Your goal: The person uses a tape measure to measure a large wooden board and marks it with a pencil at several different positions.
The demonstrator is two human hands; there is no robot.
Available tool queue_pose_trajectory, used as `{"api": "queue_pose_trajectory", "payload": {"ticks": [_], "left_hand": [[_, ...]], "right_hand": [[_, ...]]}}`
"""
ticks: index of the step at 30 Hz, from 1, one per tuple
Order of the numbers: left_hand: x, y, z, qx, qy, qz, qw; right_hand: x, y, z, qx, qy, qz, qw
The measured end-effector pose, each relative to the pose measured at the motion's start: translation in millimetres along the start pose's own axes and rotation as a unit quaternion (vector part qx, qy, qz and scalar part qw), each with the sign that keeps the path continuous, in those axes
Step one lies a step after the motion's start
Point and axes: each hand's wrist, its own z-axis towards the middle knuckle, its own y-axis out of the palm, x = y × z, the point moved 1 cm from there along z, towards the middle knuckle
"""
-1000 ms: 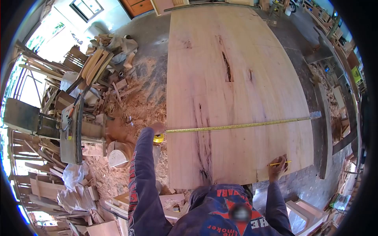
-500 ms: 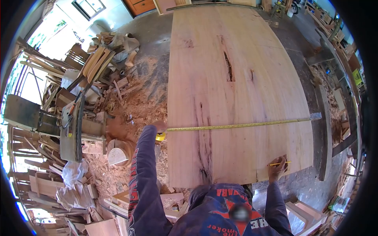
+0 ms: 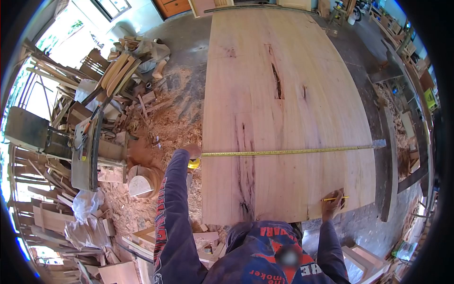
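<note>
A broad wooden slab [image 3: 302,123] with dark cracks lies in front of me. Across its width stretches the yellow tape measure blade [image 3: 283,152], with its far end at the right edge. At the left edge my left hand [image 3: 192,150] is closed on the tape measure's yellow case [image 3: 194,164], partly hidden by hand and sleeve. My right hand [image 3: 334,202] rests near the slab's lower right corner, fingers around a yellow pencil [image 3: 341,198] that lies roughly level.
Wood shavings [image 3: 161,118] and offcuts cover the floor on the left. A machine table [image 3: 86,156] stands there beside stacked timber. A long beam [image 3: 388,165] runs along the slab's right side. Wooden frames [image 3: 362,260] sit at the lower right.
The view has shifted slightly. Both hands keep nearly the same places on the slab, and the tape blade still lies across it.
</note>
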Motion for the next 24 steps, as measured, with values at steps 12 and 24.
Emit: {"api": "queue_pose_trajectory", "payload": {"ticks": [12,24], "left_hand": [[-12,17,15,0.026,0.056,0.026,0.998],[-14,15,9,0.048,0.093,0.054,0.993]], "right_hand": [[7,4,-1,0.01,0.001,-0.05,0.999],[3,0,1,-0.012,0.011,-0.037,0.999]]}}
